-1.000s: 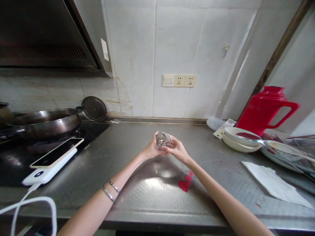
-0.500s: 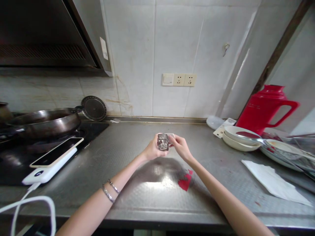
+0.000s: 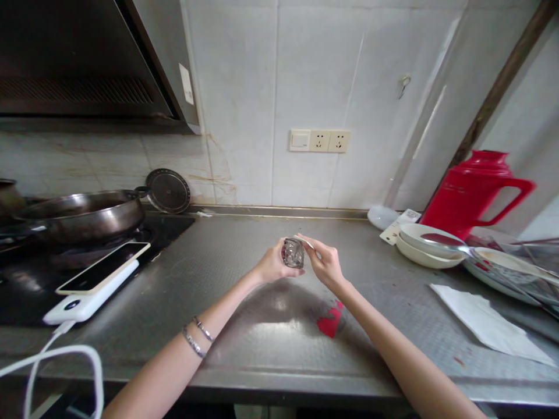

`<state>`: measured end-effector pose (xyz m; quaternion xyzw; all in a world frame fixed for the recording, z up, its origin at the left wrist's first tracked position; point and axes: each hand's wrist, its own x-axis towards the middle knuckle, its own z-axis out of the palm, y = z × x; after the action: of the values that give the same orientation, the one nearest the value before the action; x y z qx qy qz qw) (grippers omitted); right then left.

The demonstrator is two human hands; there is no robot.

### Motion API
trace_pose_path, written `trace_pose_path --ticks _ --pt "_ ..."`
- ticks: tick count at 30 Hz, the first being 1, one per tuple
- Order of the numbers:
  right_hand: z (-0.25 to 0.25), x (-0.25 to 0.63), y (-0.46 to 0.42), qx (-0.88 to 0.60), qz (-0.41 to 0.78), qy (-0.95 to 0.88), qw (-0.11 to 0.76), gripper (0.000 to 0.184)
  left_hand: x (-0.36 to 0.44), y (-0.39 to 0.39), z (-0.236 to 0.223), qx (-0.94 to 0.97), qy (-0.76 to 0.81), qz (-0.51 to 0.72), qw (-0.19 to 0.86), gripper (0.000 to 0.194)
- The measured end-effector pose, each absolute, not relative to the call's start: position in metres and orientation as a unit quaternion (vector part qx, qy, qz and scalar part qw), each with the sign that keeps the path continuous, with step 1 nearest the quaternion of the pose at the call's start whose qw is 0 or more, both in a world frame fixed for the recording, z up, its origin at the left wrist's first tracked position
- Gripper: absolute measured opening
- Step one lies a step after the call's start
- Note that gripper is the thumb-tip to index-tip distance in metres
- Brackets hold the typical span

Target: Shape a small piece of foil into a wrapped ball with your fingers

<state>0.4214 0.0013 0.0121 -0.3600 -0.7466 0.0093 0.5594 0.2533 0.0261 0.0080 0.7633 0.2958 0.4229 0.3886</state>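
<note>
My left hand (image 3: 271,266) is wrapped round a small clear glass jar (image 3: 293,254), held above the steel counter (image 3: 244,343). My right hand (image 3: 325,262) meets it from the right, its fingertips pinching a thin pale lid or film at the jar's top. Two bracelets sit on my left wrist. A small red scrap (image 3: 331,321) lies on the counter just under my right forearm.
A phone on a white power bank (image 3: 96,280) with its cable lies at the left, beside a dark wok (image 3: 82,216) on the stove. Stacked bowls and plates (image 3: 430,247), a red jug (image 3: 474,189) and a white paper napkin (image 3: 484,326) stand at the right.
The jar has turned a little in my left hand and both hands have shifted slightly right. My right fingers now pinch at the jar's top edge.
</note>
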Motion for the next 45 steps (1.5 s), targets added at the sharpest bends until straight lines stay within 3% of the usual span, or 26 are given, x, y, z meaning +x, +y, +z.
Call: trace_pose_path --ticks 6,13,24,30,39,45 --pt "0.012 0.421 -0.006 -0.28 -0.065 -0.806 0.517 0.038 0.254 0.033 0.002 0.761 0.32 0.428 0.368 0.067" --pt "0.009 0.421 0.001 -0.363 -0.008 -0.737 0.57 0.026 0.255 0.026 0.006 0.751 0.27 0.424 0.429 0.069" --pt "0.014 0.415 -0.008 -0.319 -0.039 -0.759 0.567 0.031 0.259 0.03 0.001 0.719 0.331 0.448 0.415 0.065" --pt "0.017 0.42 0.0 -0.383 -0.025 -0.709 0.591 0.029 0.253 0.029 0.009 0.771 0.338 0.424 0.333 0.077" --pt "0.016 0.421 0.004 -0.306 -0.049 -0.814 0.491 0.049 0.251 0.022 0.012 0.819 0.361 0.372 0.247 0.075" --pt "0.02 0.417 -0.005 -0.239 -0.113 -0.861 0.434 0.053 0.247 0.03 0.006 0.815 0.352 0.378 0.263 0.072"
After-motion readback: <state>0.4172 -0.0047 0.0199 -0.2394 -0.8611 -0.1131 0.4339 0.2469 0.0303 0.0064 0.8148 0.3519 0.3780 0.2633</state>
